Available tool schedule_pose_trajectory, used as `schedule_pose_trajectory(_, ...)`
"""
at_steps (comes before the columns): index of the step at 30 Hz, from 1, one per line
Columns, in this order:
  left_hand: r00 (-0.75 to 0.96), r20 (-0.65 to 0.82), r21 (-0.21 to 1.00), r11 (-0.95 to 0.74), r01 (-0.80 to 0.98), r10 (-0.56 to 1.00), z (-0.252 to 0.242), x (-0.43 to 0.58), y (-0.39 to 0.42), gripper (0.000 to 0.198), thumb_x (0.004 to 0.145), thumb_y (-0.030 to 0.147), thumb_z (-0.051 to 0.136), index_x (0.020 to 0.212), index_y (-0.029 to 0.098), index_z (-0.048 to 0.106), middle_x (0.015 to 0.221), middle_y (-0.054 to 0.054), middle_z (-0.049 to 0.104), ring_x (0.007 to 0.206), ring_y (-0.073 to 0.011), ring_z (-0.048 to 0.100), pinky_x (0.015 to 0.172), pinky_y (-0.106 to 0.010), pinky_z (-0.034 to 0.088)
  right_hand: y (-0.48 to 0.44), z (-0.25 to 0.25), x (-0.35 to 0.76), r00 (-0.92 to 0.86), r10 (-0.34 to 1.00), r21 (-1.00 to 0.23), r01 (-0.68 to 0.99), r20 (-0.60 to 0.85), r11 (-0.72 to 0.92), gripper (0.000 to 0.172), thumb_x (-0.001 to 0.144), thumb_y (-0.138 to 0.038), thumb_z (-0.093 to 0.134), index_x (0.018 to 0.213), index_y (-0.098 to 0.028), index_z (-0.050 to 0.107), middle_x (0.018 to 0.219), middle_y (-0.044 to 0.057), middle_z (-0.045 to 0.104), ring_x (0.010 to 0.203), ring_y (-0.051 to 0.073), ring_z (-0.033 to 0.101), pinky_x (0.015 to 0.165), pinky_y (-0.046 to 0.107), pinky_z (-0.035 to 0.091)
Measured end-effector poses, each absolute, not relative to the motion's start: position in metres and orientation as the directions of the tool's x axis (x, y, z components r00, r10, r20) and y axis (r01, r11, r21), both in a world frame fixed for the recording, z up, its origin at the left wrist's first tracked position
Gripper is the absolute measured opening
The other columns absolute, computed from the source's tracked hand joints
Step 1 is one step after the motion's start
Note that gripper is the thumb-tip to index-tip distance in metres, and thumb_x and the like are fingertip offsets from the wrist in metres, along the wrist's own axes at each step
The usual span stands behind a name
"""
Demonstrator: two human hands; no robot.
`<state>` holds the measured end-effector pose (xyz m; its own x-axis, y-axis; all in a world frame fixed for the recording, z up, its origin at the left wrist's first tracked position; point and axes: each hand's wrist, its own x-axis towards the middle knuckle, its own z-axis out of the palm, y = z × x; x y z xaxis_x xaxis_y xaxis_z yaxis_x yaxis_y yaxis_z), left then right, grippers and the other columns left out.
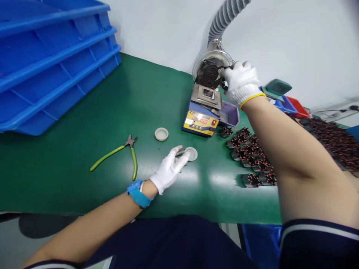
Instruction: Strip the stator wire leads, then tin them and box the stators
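Observation:
My left hand, in a white glove, is low over the green table with its fingertips closed on the rim of a small round white dish. A second such dish lies a little farther back. My right hand, also gloved, reaches out beside the solder pot with its fingers curled round a dark piece, mostly hidden by the glove. Left of that hand is a dark spiral coil, in front of the fume hood's round mouth. The pot's square opening looks shiny.
Green-handled cutters lie opened at left. Stacked blue crates fill the back left. Several copper-wound cores stand under my right forearm, with a larger pile farther right. A purple bin sits beside the pot; a grey hose hangs above.

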<state>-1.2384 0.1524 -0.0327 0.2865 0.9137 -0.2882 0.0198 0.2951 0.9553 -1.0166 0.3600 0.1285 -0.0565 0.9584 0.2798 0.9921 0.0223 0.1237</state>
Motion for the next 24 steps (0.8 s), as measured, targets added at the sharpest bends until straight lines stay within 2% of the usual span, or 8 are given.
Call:
schedule_pose_trajectory(2,0.295,-0.294,0.952,0.306,0.007,0.909,-0.03,-1.238,0.151,0.069,0.088,0.06,0.052,0.141,0.018,0.039,0.135,-0.016,0.056,0.096,-0.0218,0.065,0.066,-0.03,0.049,0.358,0.139,-1.008,0.007,0.949,0.094,0.995,0.314,-0.038,0.05,0.079,-0.033,0.073,0.119,-0.006,0.059,0.131,0.018,0.052,0.127,0.036,0.046,0.101,0.057,0.038)
schedule_pose_trajectory(3,0.297,-0.294,0.952,0.306,0.004,0.909,-0.029,-1.238,0.15,0.069,0.088,0.059,0.053,0.141,0.017,0.04,0.135,-0.016,0.056,0.094,-0.0213,0.065,0.066,-0.029,0.049,0.357,0.142,-1.005,0.046,0.948,0.035,0.998,0.316,-0.061,0.054,0.075,-0.034,0.076,0.12,-0.008,0.059,0.128,0.017,0.055,0.122,0.033,0.05,0.1,0.055,0.04)
schedule_pose_trajectory(7,0.292,-0.289,0.953,0.302,0.002,0.912,-0.026,-1.237,0.15,0.067,0.088,0.055,0.053,0.14,0.015,0.04,0.131,-0.017,0.058,0.091,-0.0199,0.065,0.063,-0.028,0.048,0.357,0.141,-0.999,0.123,0.951,-0.224,0.973,0.284,-0.059,0.052,0.083,-0.045,0.063,0.108,0.0,0.06,0.107,0.015,0.065,0.105,0.024,0.062,0.093,0.045,0.043)
schedule_pose_trajectory(10,0.288,-0.282,0.956,0.294,0.0,0.915,-0.028,-1.237,0.151,0.068,0.088,0.056,0.054,0.14,0.015,0.039,0.133,-0.017,0.056,0.09,-0.0194,0.065,0.061,-0.027,0.047,0.36,0.13,-1.005,0.147,0.933,-0.334,0.942,0.329,-0.03,0.055,0.085,-0.051,0.053,0.098,0.002,0.061,0.098,0.013,0.066,0.099,0.021,0.064,0.088,0.041,0.044)
schedule_pose_trajectory(14,0.251,-0.253,0.967,0.252,0.037,0.935,-0.036,-1.239,0.155,0.07,0.087,0.06,0.052,0.14,0.016,0.039,0.138,-0.017,0.053,0.089,-0.0191,0.066,0.06,-0.027,0.048,0.363,0.111,-1.016,0.164,0.929,-0.346,0.937,0.333,-0.041,0.047,0.082,-0.047,0.057,0.098,-0.003,0.062,0.093,0.009,0.067,0.097,0.021,0.065,0.09,0.042,0.047)
schedule_pose_trajectory(19,0.189,-0.241,0.971,0.236,0.048,0.952,-0.041,-1.242,0.16,0.073,0.085,0.065,0.053,0.139,0.016,0.042,0.123,-0.015,0.063,0.087,-0.0204,0.068,0.059,-0.027,0.049,0.362,0.106,-1.018,0.221,0.914,-0.381,0.921,0.339,-0.082,0.043,0.077,-0.044,0.066,0.097,-0.006,0.062,0.1,0.011,0.066,0.1,0.022,0.063,0.094,0.043,0.047)
schedule_pose_trajectory(22,0.174,-0.234,0.972,0.23,0.042,0.957,-0.039,-1.244,0.162,0.072,0.085,0.064,0.054,0.138,0.016,0.043,0.122,-0.015,0.063,0.086,-0.0196,0.069,0.058,-0.026,0.049,0.351,0.114,-1.008,0.254,0.888,-0.515,0.857,0.383,-0.023,0.041,0.076,-0.045,0.069,0.093,-0.009,0.063,0.091,0.008,0.066,0.092,0.021,0.064,0.094,0.044,0.047)
schedule_pose_trajectory(24,0.166,-0.229,0.974,0.226,0.036,0.959,-0.036,-1.245,0.163,0.069,0.086,0.062,0.054,0.137,0.017,0.044,0.126,-0.014,0.061,0.086,-0.0184,0.069,0.057,-0.024,0.05,0.333,0.118,-0.998,0.271,0.875,-0.644,0.762,0.4,0.059,0.04,0.076,-0.048,0.069,0.091,-0.012,0.064,0.08,0.005,0.063,0.08,0.018,0.063,0.087,0.045,0.051)
